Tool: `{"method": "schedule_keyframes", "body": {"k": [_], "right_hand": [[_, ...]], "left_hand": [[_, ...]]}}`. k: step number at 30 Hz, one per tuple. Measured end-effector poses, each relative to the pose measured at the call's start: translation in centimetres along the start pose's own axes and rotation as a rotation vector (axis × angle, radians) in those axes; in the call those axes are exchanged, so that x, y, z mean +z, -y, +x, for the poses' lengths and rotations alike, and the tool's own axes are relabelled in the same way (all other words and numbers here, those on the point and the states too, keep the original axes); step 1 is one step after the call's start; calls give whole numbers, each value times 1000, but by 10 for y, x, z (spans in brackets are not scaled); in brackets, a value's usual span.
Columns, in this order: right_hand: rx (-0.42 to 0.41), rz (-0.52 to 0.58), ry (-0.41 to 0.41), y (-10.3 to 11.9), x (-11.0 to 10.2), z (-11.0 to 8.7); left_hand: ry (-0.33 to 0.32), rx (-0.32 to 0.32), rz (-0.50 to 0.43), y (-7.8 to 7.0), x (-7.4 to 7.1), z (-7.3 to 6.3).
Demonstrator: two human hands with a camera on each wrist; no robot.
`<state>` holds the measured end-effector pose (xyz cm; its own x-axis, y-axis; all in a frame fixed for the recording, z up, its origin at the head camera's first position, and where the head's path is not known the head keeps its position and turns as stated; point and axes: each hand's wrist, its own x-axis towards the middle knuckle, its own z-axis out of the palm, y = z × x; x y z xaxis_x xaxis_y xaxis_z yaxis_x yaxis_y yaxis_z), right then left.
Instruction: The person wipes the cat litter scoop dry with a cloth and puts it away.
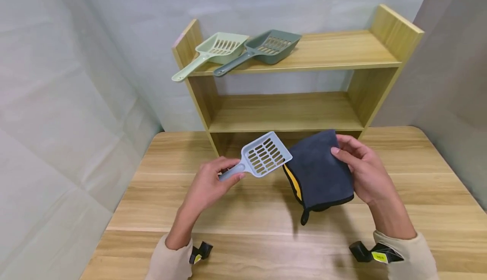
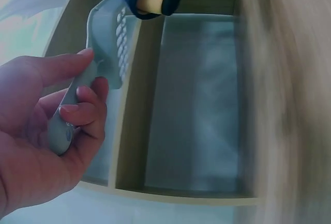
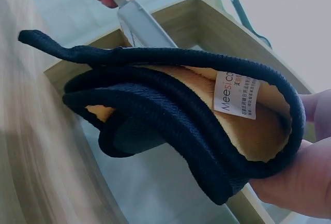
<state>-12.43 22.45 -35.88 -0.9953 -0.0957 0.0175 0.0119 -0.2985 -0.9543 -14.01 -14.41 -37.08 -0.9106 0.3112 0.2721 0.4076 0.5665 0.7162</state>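
Note:
My left hand (image 1: 214, 182) grips the handle of a light blue-grey litter scoop (image 1: 265, 155), whose slotted head points to the right above the table. In the left wrist view, several fingers curl round the scoop's handle (image 2: 64, 123). On the other side, my right hand (image 1: 361, 168) pinches a folded cloth (image 1: 321, 168), dark grey outside and yellow inside, with thumb in front. The cloth hangs beside the scoop's tip and overlaps it slightly in the head view. A white label (image 3: 237, 94) shows in its folds in the right wrist view.
Behind the hands stands a wooden shelf (image 1: 287, 121) on the wooden table (image 1: 243, 246). A pale green litter scoop (image 1: 224, 45) and a dark grey-green litter scoop (image 1: 272, 45) lie on its upper board, handles jutting over the front edge. Pale fabric (image 1: 76, 102) surrounds the table.

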Motion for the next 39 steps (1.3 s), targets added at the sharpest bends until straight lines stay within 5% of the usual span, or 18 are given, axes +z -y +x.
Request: {"method": "schedule_keyframes", "body": {"k": [13, 21, 39], "right_hand": [[145, -28, 172, -3, -12, -14], [236, 72, 240, -18, -20, -27], [257, 230, 254, -38, -25, -37]], "left_hand": [[-56, 48, 111, -28, -21, -2], [-32, 76, 141, -52, -38, 5], [-49, 147, 203, -117, -56, 37]]}}
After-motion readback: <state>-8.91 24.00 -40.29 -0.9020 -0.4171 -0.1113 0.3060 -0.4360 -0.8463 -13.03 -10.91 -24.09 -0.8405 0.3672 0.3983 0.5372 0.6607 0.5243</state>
